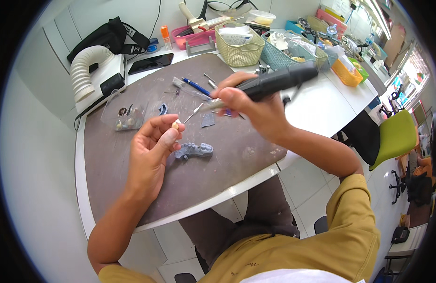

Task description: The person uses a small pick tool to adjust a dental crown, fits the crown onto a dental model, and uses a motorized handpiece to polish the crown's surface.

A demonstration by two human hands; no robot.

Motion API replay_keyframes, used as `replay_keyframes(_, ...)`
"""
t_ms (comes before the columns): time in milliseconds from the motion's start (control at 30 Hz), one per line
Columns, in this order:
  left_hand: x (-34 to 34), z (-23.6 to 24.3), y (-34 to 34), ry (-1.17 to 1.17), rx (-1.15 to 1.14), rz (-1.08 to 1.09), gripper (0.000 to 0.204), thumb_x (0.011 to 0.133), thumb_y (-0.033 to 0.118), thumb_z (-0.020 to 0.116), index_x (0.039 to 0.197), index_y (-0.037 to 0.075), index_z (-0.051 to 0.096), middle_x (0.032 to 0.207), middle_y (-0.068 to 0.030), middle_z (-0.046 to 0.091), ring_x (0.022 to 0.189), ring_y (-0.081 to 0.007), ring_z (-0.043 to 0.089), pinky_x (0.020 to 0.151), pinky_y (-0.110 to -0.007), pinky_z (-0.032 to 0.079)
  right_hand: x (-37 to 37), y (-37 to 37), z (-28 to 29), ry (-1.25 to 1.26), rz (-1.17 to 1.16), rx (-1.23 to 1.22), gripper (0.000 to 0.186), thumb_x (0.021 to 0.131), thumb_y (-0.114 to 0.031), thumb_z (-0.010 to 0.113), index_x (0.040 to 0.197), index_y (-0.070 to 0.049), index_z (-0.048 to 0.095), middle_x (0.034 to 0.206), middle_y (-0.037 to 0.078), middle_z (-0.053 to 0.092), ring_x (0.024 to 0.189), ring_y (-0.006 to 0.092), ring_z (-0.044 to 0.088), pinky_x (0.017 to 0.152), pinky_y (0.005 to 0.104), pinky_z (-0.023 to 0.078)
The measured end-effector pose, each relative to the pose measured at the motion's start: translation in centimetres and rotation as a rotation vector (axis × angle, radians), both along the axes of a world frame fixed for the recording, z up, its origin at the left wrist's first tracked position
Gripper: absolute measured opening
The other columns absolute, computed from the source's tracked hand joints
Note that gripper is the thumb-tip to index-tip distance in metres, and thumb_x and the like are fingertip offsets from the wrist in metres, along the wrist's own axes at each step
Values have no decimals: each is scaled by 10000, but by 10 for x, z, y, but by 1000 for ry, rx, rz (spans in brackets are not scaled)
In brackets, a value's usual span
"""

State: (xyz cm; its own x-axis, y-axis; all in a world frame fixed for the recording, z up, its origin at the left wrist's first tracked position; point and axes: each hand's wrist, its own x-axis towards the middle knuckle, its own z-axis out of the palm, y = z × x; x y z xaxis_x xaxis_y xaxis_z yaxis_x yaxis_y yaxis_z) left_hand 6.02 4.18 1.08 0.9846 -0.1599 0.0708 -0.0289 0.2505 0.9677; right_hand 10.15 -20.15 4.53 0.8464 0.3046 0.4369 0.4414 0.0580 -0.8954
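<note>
Between the fingertips and thumb of my left hand (151, 150) is a small cream-coloured dental crown (175, 126). My right hand (260, 111) grips a black rotary handpiece (286, 81), which is slightly blurred. Its thin bur (193, 113) points down at the crown; whether it touches cannot be made out. Below my left fingertips, a grey dental model (195, 150) with several teeth lies on the brown mat (218, 177). A small blue-grey curved piece (163, 109) and a scrap of grey sheet (208, 120) lie beyond my hands.
A clear plastic box (126, 115) of small parts stands left of my left hand. A blue pen (196, 87) lies farther back. Behind are a phone (151, 63), a white ribbed hose (81, 70), a cream basket (239, 47) and a blue basket (286, 55).
</note>
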Motion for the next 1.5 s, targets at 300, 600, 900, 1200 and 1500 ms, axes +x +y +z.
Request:
replay_keyframes(300, 0, -3, -5, 90, -125, -32, 190, 981, 57, 698, 1152, -3, 641, 1093, -127, 731, 988, -155, 707, 894, -279, 584, 9, 6, -43, -473, 231, -73, 377, 884, 8, 716, 1217, 28, 540, 1110, 198, 640, 1000, 231, 709, 851, 351, 589)
replay_keyframes(600, -1, 5, -7, 178, -64, -25, 197, 947, 13, 705, 1122, 28, 615, 1039, -114, 728, 939, -147, 725, 841, -267, 606, 13, 10, -41, -574, 222, -168, 351, 854, 2, 762, 1095, 19, 507, 947, 213, 659, 1044, 375, 733, 870, 419, 601)
replay_keyframes(900, -1, 2, -8, 180, -83, -10, 169, 931, -20, 697, 1072, 31, 619, 1046, -118, 723, 931, -168, 740, 805, -285, 625, 13, 10, -42, -479, 289, -171, 343, 868, -7, 767, 1096, 23, 512, 966, 212, 654, 1062, 400, 726, 908, 464, 611)
replay_keyframes(1200, -1, 2, -6, 171, -81, -19, 146, 933, -16, 699, 1032, 43, 611, 1037, -114, 724, 942, -170, 741, 804, -288, 626, 12, 10, -42, -476, 286, -195, 352, 857, 4, 773, 1101, 23, 519, 971, 214, 658, 1061, 393, 727, 909, 463, 614)
replay_keyframes(1500, -1, 2, -7, 170, -86, -15, 138, 938, 4, 711, 1024, 46, 612, 1022, -110, 728, 941, -169, 741, 795, -286, 630, 12, 11, -43, -491, 282, -196, 365, 842, 21, 776, 1104, 25, 523, 985, 212, 657, 1064, 387, 726, 926, 463, 608)
